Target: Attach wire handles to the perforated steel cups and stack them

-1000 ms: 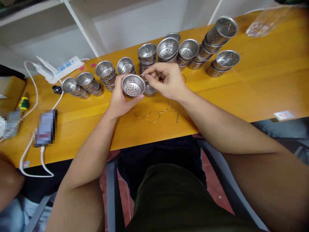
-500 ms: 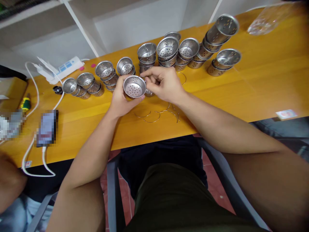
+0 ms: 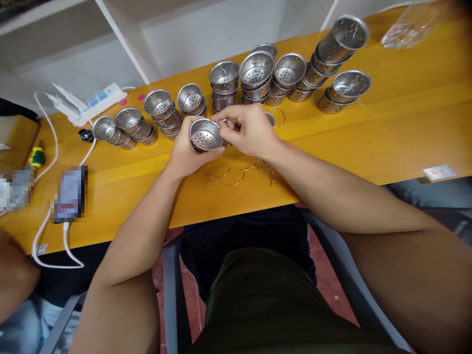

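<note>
My left hand is wrapped round a small perforated steel strainer cup, held just above the orange table with its mouth facing me. My right hand is closed in a pinch at the cup's right rim, its fingertips on a thin wire handle that I can barely make out. Several loose curved wire handles lie on the table just below my hands. Behind my hands runs a row of stacked strainer cups.
A white power strip and cable lie at the far left, with a blurred phone and a small screwdriver. A clear plastic bag is at the far right. Another person's arm shows at lower left.
My right hand has drawn closer to the cup's rim and closed tighter. The cup has tilted slightly in my left hand.
</note>
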{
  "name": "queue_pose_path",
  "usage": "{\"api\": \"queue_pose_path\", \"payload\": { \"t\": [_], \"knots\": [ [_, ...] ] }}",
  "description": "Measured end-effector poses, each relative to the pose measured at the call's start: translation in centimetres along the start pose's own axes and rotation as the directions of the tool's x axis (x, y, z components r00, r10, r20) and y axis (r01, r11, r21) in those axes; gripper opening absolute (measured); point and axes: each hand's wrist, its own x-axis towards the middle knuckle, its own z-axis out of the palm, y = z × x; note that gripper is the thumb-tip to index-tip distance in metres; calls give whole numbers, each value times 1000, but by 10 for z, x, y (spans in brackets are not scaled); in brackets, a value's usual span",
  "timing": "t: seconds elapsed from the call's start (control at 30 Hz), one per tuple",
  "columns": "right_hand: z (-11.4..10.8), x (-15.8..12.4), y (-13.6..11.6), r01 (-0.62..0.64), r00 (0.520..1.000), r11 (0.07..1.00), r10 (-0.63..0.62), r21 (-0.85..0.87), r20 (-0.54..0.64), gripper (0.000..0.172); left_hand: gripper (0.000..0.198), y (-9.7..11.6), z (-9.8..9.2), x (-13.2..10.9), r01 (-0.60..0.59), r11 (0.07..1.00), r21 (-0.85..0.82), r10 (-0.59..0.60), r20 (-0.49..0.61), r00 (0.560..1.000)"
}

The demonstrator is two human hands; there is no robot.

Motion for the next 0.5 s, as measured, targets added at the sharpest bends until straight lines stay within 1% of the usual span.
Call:
{"api": "queue_pose_path", "payload": {
  "t": [0.1,0.17,0.23,0.37,0.5],
  "knots": [
    [2,0,0,-2,1000,1000,2,-27,-3,37,115,3,1,0,5,1000,-3,-5,13,1000],
    [6,1,3,2,1000,1000,-3,-27,-18,36,114,2,2,1,-23,999,-26,23,14,1000],
    [10,2,8,32,998,999,-31,9,-57,32,114,-1,4,2,-61,997,-50,62,5,998],
    [19,5,20,133,982,985,-115,113,-149,19,114,-9,8,4,-147,986,-81,145,-29,989],
    [23,7,25,147,978,978,-120,151,-171,12,112,-14,10,4,-201,975,-96,196,-56,979]
  ]
}}
